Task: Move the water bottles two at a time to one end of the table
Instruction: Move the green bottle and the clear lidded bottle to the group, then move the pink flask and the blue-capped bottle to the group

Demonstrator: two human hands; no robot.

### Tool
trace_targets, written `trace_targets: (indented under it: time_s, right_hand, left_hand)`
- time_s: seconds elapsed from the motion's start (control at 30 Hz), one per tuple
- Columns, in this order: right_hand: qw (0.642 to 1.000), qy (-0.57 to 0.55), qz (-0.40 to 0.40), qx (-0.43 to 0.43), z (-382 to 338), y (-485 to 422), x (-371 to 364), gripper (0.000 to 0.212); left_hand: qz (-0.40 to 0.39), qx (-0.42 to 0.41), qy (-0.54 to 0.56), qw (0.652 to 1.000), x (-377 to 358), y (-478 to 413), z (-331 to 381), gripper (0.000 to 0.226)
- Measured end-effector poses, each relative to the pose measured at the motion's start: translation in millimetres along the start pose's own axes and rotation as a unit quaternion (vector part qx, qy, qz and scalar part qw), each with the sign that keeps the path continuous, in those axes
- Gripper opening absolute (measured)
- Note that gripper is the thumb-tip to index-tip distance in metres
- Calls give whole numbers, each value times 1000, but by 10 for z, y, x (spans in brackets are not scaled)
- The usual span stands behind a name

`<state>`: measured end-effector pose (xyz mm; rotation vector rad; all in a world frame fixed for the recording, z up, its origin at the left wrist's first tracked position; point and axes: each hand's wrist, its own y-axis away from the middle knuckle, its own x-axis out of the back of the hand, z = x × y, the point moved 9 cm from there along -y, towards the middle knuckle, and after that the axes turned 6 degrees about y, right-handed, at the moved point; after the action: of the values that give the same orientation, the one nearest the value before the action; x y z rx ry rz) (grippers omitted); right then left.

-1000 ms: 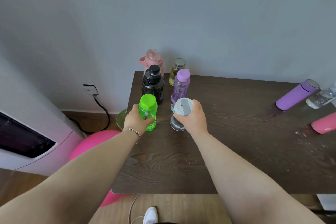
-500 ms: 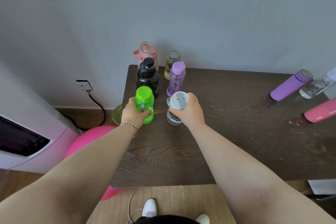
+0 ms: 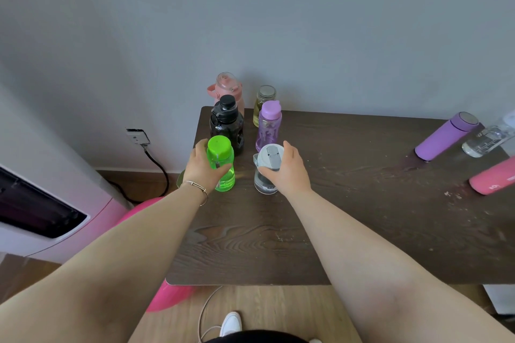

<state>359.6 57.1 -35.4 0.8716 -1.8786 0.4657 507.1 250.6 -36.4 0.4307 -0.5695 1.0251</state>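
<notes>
My left hand (image 3: 202, 168) wraps around a bright green bottle (image 3: 221, 166) that stands on the dark wooden table (image 3: 348, 225) near its left end. My right hand (image 3: 288, 172) grips a clear bottle with a grey-white lid (image 3: 267, 168) just to the right of it. Behind them stand a black bottle (image 3: 227, 124), a pink bottle (image 3: 228, 89), a small yellowish jar (image 3: 263, 103) and a pale purple bottle (image 3: 268, 125). At the right end are a purple flask (image 3: 446, 135), a clear bottle (image 3: 489, 140) and a pink flask (image 3: 493, 179).
A grey wall runs behind the table. Left of the table are a wall socket with a black cable (image 3: 138, 136), a white and pink appliance (image 3: 41, 217) and a pink ball (image 3: 167, 295) on the wooden floor. A white shoe (image 3: 230, 323) shows below the table's front edge.
Both hands stay closed on the same two bottles at the left end. The view has shifted a little; the bottles sit slightly nearer the group behind.
</notes>
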Motion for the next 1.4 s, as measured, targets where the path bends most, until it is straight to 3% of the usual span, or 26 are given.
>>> trace_targets:
  time_s: [0.2,0.37,0.5,1.03,1.4]
  right_hand:
    - [996,59,10,62,-90,39,205,90]
    - [985,112,58,119,35,72,516,82]
    - [971,201,61,116,391,129,744,79]
    - [959,249,111,-72,3148,1035,2387,79]
    - [937,259,109,-208,4749,1794,2959,76]
  left_hand:
    - [4,-52,-119,992,65,76,321,93]
    - [16,-141,-333,932,-68,208,697,88]
    - [-3,-183,-416,891,-377,318,989,85]
    - [-68,-329,-441,832,-2573,1241,2991,86]
    - [-153,-428,-414,789,-4105,2063,3936,84]
